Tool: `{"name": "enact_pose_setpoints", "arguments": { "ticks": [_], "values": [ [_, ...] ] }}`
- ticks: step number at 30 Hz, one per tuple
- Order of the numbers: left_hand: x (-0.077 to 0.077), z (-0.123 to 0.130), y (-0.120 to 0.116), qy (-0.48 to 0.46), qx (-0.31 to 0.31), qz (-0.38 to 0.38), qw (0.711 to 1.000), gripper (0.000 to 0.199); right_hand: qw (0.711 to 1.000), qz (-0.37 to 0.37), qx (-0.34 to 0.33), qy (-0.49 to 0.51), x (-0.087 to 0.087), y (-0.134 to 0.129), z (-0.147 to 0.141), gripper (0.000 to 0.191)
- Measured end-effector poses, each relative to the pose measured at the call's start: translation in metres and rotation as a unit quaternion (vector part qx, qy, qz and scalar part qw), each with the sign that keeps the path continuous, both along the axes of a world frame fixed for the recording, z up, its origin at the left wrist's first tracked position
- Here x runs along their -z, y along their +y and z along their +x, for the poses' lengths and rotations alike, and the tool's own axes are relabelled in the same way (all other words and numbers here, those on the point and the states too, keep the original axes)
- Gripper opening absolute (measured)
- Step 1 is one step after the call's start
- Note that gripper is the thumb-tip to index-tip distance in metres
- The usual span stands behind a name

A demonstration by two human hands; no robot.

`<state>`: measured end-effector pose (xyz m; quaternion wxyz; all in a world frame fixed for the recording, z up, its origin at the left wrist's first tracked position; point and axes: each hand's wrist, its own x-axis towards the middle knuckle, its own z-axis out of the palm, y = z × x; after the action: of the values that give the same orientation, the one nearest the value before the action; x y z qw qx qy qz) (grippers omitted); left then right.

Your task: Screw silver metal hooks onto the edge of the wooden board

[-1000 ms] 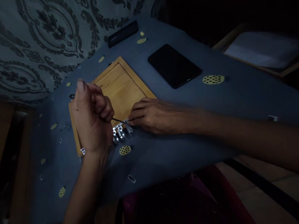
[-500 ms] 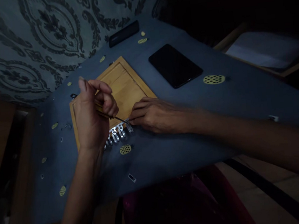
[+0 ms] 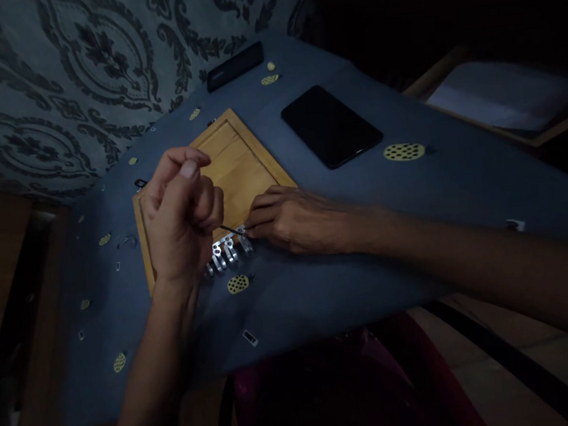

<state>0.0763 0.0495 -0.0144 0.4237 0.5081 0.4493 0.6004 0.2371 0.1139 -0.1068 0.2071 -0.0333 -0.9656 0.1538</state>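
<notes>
A wooden board (image 3: 238,170) with a raised rim lies on the blue tablecloth. Along its near edge runs a silver metal hook rail (image 3: 229,245) with several curved hooks. My left hand (image 3: 180,216) is closed around a screwdriver (image 3: 233,230); the handle is hidden in the fist and the thin shaft slants down to the rail's right end. My right hand (image 3: 292,220) rests at the board's near right corner, fingers pressed together by the screwdriver tip. What those fingertips pinch is hidden.
A black tablet-like device (image 3: 332,126) lies right of the board. Behind it are a dark oblong case (image 3: 235,66) and a small pale object (image 3: 270,66). A patterned wall (image 3: 98,57) borders the table at the back left. The room is dim.
My left hand has turned about the screwdriver, its thumb swinging over to the right and the handle going out of sight. My right hand has stayed in place.
</notes>
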Motion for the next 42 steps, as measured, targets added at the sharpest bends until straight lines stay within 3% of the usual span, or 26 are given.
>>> {"name": "enact_pose_setpoints", "arguments": {
  "ticks": [3, 5, 10, 13, 25, 42],
  "values": [
    [-0.001, -0.001, 0.0, 0.003, 0.034, 0.006, 0.999, 0.02, 1.0, -0.001, 0.009, 0.0, -0.001, -0.001, 0.0, 0.03],
    [-0.002, 0.0, -0.002, 0.002, 0.021, 0.008, 1.0, 0.017, 1.0, -0.001, 0.007, 0.005, 0.001, 0.0, 0.0, 0.029],
    [-0.009, -0.001, -0.007, -0.025, -0.136, 0.036, 0.99, 0.025, 0.999, -0.006, -0.007, 0.033, 0.009, 0.003, -0.001, 0.031],
    [-0.012, -0.004, -0.009, -0.028, -0.166, 0.03, 0.985, 0.025, 0.999, -0.005, -0.008, 0.044, 0.011, 0.003, 0.0, 0.033],
    [0.004, -0.007, -0.012, -0.029, -0.148, 0.01, 0.988, 0.029, 1.0, -0.015, -0.005, 0.022, 0.003, 0.001, 0.001, 0.033],
    [0.008, -0.006, -0.015, -0.01, -0.138, 0.033, 0.99, 0.037, 1.0, -0.008, -0.004, 0.027, 0.005, 0.002, -0.001, 0.032]
  ]
}}
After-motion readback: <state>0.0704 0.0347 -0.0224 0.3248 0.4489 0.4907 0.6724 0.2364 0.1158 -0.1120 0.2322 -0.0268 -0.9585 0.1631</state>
